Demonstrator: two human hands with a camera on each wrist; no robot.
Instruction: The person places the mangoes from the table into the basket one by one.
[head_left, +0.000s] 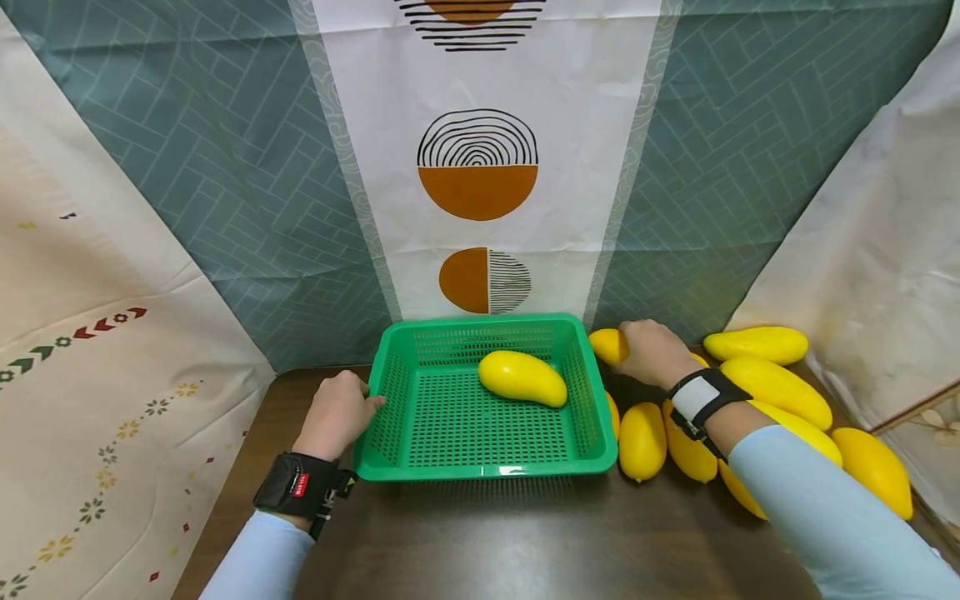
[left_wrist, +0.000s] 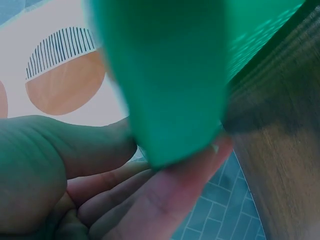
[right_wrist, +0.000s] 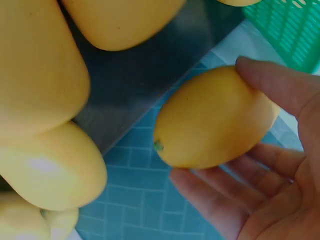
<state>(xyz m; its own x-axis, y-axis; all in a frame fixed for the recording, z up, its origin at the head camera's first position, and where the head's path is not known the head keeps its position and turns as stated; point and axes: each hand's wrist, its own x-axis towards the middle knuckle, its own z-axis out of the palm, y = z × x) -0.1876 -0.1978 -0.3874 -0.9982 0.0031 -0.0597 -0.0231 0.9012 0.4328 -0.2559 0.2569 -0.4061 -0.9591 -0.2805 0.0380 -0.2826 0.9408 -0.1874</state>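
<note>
A green plastic basket (head_left: 480, 472) stands on the table with one yellow mango (head_left: 521, 379) lying inside it. My left hand (head_left: 337, 414) grips the basket's left rim; the left wrist view has the thumb on one side of the green rim (left_wrist: 167, 110) and the fingers on the other. Beyond the basket's right side, my right hand (head_left: 654, 354) holds another yellow mango (right_wrist: 215, 120). Its thumb lies on the mango's upper side and the fingers curve beneath, with the small green stem end facing away from the palm.
Several yellow mangoes (head_left: 776, 392) lie on the right part of the brown table (head_left: 525, 542), some partly hidden under the right forearm. One mango (head_left: 642, 442) is close beside the basket. Patterned cloth (head_left: 480, 83) hangs behind the table, and pale cloth (head_left: 97, 375) covers the left side.
</note>
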